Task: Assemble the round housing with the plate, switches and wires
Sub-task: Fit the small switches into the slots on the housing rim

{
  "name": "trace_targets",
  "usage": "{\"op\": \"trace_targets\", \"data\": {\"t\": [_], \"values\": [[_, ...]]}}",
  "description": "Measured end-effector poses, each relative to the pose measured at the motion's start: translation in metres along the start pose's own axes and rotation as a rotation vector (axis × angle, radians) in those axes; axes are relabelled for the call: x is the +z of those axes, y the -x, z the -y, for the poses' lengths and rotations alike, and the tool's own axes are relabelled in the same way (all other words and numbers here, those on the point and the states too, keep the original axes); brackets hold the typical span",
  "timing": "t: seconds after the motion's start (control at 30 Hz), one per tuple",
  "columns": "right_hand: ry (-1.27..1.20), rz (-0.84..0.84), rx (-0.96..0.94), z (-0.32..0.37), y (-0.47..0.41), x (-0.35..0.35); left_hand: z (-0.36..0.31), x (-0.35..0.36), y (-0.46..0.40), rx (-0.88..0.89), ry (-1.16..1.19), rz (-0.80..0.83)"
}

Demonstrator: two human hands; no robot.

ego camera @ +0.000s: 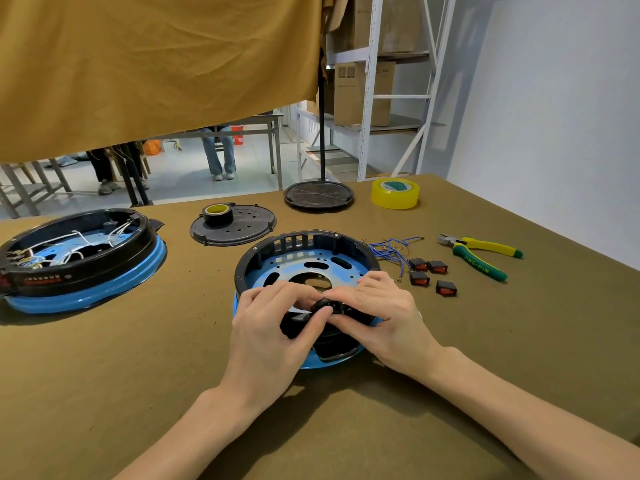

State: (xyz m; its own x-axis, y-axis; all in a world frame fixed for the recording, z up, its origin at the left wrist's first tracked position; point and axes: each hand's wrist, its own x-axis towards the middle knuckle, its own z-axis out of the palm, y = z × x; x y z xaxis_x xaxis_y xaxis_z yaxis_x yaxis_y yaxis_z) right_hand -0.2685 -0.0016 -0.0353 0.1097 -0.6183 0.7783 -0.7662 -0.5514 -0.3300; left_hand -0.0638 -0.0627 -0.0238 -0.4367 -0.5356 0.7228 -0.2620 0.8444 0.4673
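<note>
A round black housing (304, 242) on a blue base stands in the middle of the table, with a blue perforated plate (277, 271) lying inside it. At its near rim both hands meet over a small black switch (322, 305). My left hand (273, 327) pinches the switch from the left and my right hand (381, 310) pinches it from the right. Several loose black switches with red rockers (433, 276) lie right of the housing. A bundle of blue wires (394, 249) lies just behind them.
A second housing (79, 258) with white wires sits at the left. Behind are a black cover plate (232, 225) carrying a roll of black tape (217, 213), another black disc (318, 195) and a roll of yellow tape (395, 192). Green-yellow pliers (481, 254) lie at the right.
</note>
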Motion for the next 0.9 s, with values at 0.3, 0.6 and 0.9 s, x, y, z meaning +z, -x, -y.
{"op": "trace_targets", "data": {"t": [0.3, 0.6, 0.9], "values": [[-0.017, 0.020, 0.053, 0.006, -0.002, -0.002, -0.001, 0.000, -0.001, -0.015, 0.037, -0.047], [-0.098, -0.143, 0.342, 0.012, -0.020, -0.039, 0.001, 0.002, -0.003, -0.012, 0.047, -0.061], [0.524, 0.504, 0.938, -0.029, -0.017, -0.050, 0.000, 0.003, -0.004, -0.034, 0.079, -0.031]]}}
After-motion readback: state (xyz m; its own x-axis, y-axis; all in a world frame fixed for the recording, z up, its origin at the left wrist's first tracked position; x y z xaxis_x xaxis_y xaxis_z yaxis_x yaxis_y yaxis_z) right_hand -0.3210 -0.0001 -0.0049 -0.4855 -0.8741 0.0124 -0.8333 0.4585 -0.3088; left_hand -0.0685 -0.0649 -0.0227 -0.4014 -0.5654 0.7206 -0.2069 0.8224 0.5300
